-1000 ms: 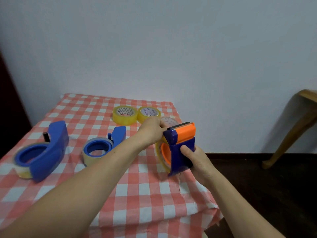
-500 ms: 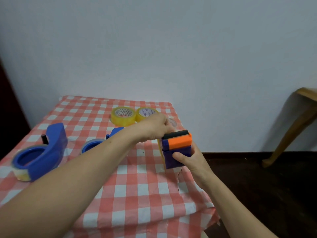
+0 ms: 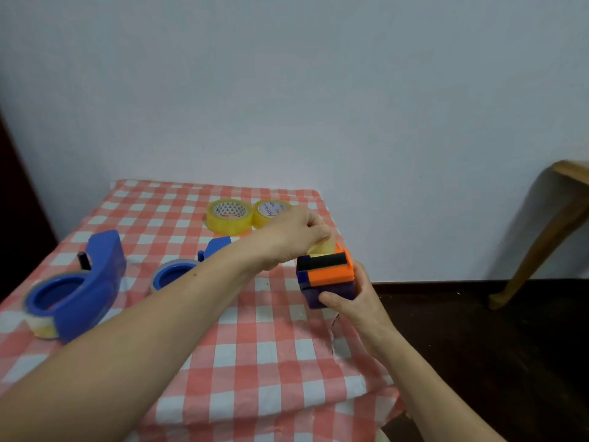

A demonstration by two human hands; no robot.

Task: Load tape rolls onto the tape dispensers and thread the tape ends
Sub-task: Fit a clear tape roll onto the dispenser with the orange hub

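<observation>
Dispenser in hand: we see a blue body w/ orange top block and a black strip along its upper edge, the blue-orange dispenser (image 3: 326,277); it's held up over the right edge of the checked tablecloth (image 3: 255,346).
Right hand: the right hand (image 3: 353,301) wraps the dispenser's lower blue part, thumb across the front, fingers behind; closed on it.
Left hand: the left hand (image 3: 294,236) reaches across from the left, fingers curled down onto a yellowish tape roll (image 3: 322,248) just behind the dispenser's top; we can't tell how firmly it grips, most of the roll is hidden.
Other dispensers: we count 2 more, both blue. The large blue dispenser (image 3: 76,288) lies at the left w/ a roll loaded; the small blue dispenser (image 3: 188,269) sits mid-table, partly behind the left forearm, also w/ a roll.
Loose rolls: 2 at the back of the cloth, touching side by side, the patterned-core roll (image 3: 229,216) and the white-core roll (image 3: 271,213).
Dispenser total: 3.
Surroundings: pale wall (image 3: 287,90) behind; wooden furniture leg (image 3: 541,237) at far right.
</observation>
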